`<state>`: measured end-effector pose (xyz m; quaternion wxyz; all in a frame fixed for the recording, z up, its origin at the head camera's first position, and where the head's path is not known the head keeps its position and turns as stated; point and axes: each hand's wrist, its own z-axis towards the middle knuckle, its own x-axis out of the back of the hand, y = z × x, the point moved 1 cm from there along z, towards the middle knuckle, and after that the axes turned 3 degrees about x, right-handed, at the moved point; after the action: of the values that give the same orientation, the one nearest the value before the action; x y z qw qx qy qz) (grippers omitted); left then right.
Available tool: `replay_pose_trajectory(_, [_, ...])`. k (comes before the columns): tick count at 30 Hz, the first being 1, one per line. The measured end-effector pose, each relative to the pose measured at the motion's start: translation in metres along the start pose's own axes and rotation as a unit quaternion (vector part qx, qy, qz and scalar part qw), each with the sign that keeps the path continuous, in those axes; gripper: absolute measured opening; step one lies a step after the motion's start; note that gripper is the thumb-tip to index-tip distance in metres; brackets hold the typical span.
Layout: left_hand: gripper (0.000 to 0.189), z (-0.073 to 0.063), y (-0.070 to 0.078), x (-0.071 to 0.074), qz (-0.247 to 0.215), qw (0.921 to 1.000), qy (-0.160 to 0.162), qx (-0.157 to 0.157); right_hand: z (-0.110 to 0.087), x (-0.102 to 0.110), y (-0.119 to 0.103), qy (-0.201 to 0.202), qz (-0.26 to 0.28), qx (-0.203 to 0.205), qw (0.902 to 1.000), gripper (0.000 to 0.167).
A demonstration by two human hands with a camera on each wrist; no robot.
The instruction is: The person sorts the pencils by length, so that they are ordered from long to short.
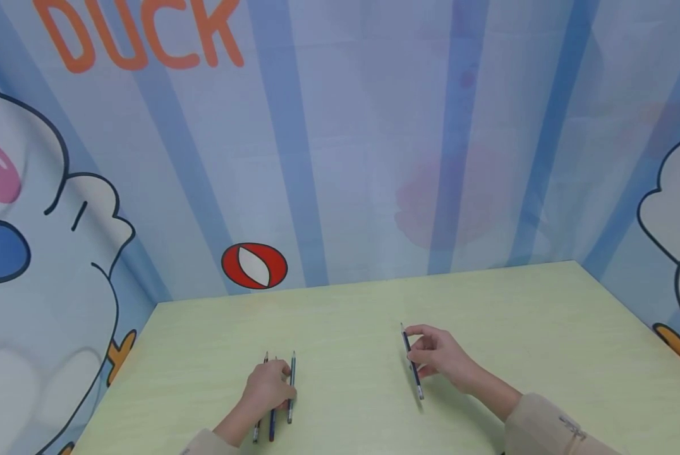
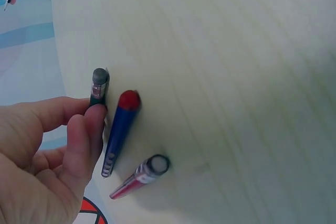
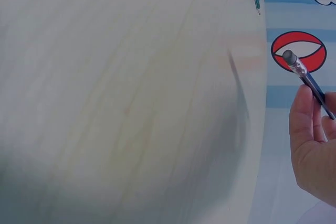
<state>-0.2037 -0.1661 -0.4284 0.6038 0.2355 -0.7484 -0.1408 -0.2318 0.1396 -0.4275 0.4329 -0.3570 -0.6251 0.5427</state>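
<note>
On the left of the table, my left hand (image 1: pixel 267 387) pinches a dark green pencil (image 1: pixel 292 385) between thumb and fingers; its grey eraser end shows in the left wrist view. Beside it lie a blue pencil (image 2: pixel 122 124) with a red end and a red pencil (image 2: pixel 142 176) with a pale eraser. My left hand partly covers both in the head view. Farther right, my right hand (image 1: pixel 442 357) holds a dark blue pencil (image 1: pixel 412 366) above the table, tip pointing away. The dark eraser (image 3: pixel 289 56) and metal band of this pencil show in the right wrist view.
The pale yellow-green table (image 1: pixel 346 322) meets a blue striped backdrop (image 1: pixel 351 158) at its back edge. Printed cartoon figures stand on both sides. A red and white printed oval (image 1: pixel 255 266) sits just above the back edge.
</note>
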Motion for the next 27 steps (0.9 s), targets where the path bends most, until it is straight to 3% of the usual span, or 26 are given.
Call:
replay_pose_trajectory(11, [0.038,-0.007,-0.003,0.002,-0.015,0.9996,-0.017,0.016,0.000,-0.003,-0.002,-0.002,0.004,-0.001,1.0000,0.049])
replay_pose_trajectory(19, [0.041,-0.013,-0.007,-0.001,-0.036,0.9992,-0.013,-0.006,0.001,-0.005,-0.002,-0.003,0.005,-0.006,1.0000,0.046])
replay_pose_trajectory(27, [0.042,-0.015,-0.010,-0.004,-0.037,0.9992,-0.013,-0.004,0.003,-0.007,0.001,-0.004,0.006,-0.002,1.0000,0.048])
